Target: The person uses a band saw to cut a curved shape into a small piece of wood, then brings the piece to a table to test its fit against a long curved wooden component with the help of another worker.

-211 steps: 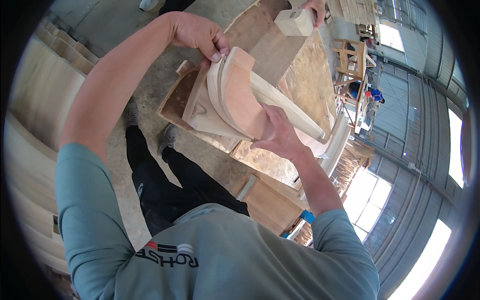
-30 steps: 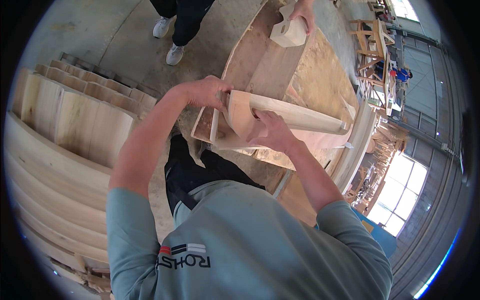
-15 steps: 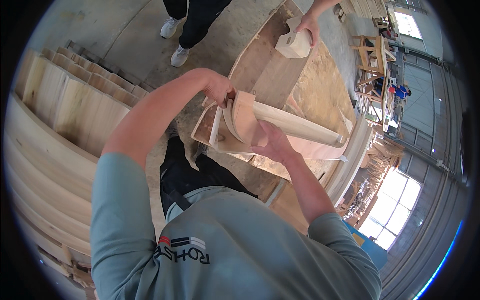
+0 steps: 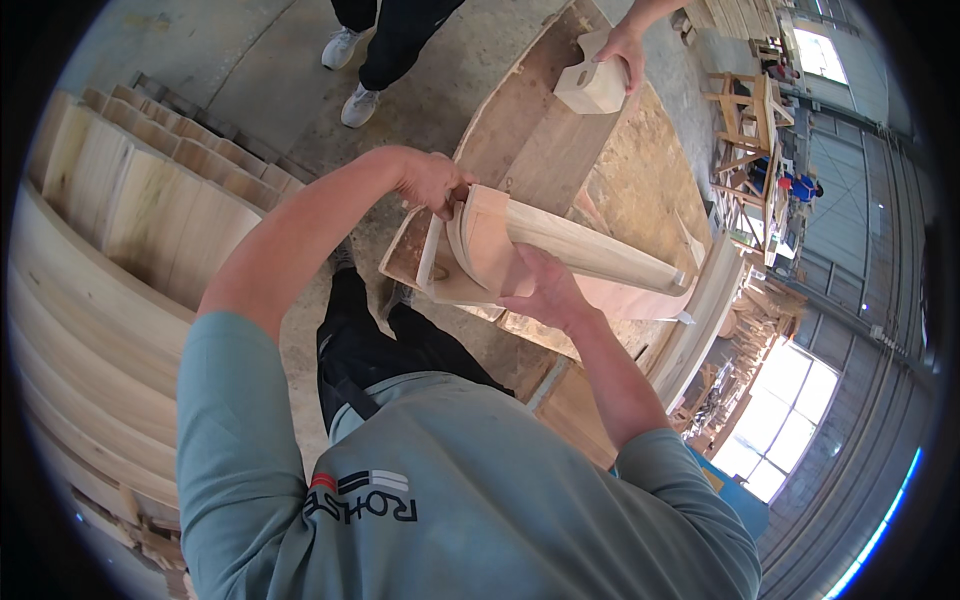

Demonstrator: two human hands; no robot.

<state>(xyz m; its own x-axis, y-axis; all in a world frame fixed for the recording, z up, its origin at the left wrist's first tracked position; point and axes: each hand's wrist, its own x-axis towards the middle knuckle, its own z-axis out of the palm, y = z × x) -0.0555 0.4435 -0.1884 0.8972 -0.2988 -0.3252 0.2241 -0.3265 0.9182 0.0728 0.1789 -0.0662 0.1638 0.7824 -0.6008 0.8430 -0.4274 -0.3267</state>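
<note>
A thin, pinkish curved wooden panel (image 4: 489,240) stands at the near end of the workbench, with a narrow curved wooden strip (image 4: 456,245) along its left edge. My left hand (image 4: 436,184) is closed at the upper end of the strip and panel, its fingertips partly hidden. Lower on the panel, my right hand (image 4: 547,289) grips it, thumb on the face and fingers toward the lower edge. From the panel a long, pale tapered wooden piece (image 4: 600,248) runs to the right. Both hands touch the same assembly.
Across the workbench (image 4: 640,150), another person's hand (image 4: 622,52) rests on a pale notched wooden block (image 4: 592,88). That person's legs (image 4: 395,45) stand beyond the bench. Stacked wooden boards (image 4: 150,210) and long curved boards (image 4: 90,340) fill my left side.
My left hand has shifted very slightly, and the curved strip appears a little closer to the panel. My right hand keeps its grip. The other person's hand stays on the block.
</note>
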